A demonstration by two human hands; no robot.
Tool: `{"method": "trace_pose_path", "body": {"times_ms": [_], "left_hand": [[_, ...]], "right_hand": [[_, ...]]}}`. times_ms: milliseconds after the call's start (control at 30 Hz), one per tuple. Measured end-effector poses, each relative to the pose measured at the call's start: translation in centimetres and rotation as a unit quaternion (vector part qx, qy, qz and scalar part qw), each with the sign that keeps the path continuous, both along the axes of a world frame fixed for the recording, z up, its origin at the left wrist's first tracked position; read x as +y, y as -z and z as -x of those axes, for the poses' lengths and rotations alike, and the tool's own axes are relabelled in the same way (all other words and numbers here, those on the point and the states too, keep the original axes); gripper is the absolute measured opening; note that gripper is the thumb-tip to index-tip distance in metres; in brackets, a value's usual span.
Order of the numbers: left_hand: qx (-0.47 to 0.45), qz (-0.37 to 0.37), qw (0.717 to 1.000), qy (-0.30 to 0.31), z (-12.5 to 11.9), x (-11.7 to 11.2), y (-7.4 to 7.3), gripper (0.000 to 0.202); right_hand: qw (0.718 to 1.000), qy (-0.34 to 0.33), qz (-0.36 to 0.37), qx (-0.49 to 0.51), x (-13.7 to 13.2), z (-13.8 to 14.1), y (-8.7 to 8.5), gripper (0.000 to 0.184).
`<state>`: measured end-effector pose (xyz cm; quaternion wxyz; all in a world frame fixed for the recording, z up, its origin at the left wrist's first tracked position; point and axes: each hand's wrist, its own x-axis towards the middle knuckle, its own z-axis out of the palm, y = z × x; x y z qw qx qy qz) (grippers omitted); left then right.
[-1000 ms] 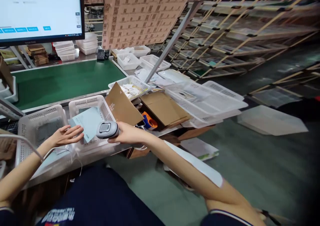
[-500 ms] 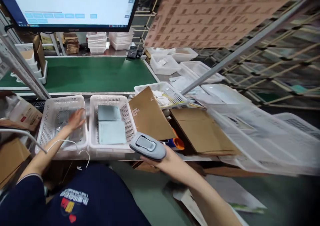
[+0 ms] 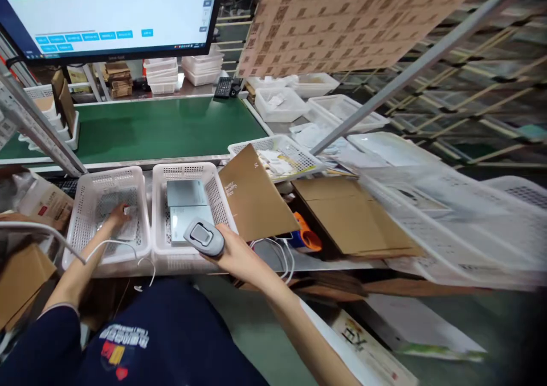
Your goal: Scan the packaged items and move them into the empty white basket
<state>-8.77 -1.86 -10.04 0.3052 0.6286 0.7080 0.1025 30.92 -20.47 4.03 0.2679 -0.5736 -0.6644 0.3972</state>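
My right hand (image 3: 225,248) is wrapped round a grey handheld barcode scanner (image 3: 204,237), which is over the front right part of the right white basket (image 3: 159,226). Two pale blue-green boxes (image 3: 186,193) lie in that basket, the nearer one partly covered by the scanner. Down inside the left white basket (image 3: 77,226), my left hand (image 3: 118,216) has its fingers curled in at clear plastic packets (image 3: 127,229). What exactly lies between those fingers is too small to make out.
A monitor (image 3: 111,16) hangs above a green conveyor belt (image 3: 171,127). Flat brown cardboard (image 3: 256,198) leans right of the baskets, near an orange-and-blue roll (image 3: 308,238) and a white cable (image 3: 282,255). Clear plastic trays (image 3: 444,232) stand at far right. A metal post (image 3: 376,95) slants across.
My left hand has dropped lower into the left basket and its fingers have curled. My right hand has brought the scanner leftward over the right basket. A green bar now shows on the monitor.
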Motion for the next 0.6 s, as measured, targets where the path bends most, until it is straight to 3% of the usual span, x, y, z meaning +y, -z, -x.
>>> {"method": "trace_pose_path", "body": {"times_ms": [100,200,300,367,433,533,600], "left_hand": [[-0.106,-0.059,0.993,0.01,-0.6,0.3,-3.6,0.034],[-0.255,-0.125,0.957,0.052,-2.8,0.1,-7.4,0.048],[-0.3,-0.137,0.938,0.108,-6.1,-0.5,-9.6,0.055],[-0.296,-0.121,0.94,0.122,-7.5,-0.6,-9.5,0.062],[-0.257,-0.099,0.954,0.115,-7.3,0.0,-8.4,0.075],[-0.076,-0.064,0.99,0.101,-3.6,1.0,-5.6,0.071],[0.03,-0.03,0.993,0.113,-0.2,0.9,-3.9,0.059]], "right_hand": [[0.997,-0.014,-0.065,-0.042,1.6,1.6,-0.2,0.024],[0.994,-0.025,-0.098,-0.037,3.2,2.7,-0.9,0.03],[0.993,-0.001,-0.113,-0.042,4.3,3.0,-1.4,0.029],[0.993,0.014,-0.114,-0.039,4.4,2.3,-1.3,0.028],[0.993,0.029,-0.111,-0.026,3.7,0.9,-0.8,0.028],[0.993,0.081,-0.087,0.004,1.6,-2.2,0.5,0.036],[0.989,0.131,-0.064,0.022,0.1,-4.2,1.6,0.046]]}}
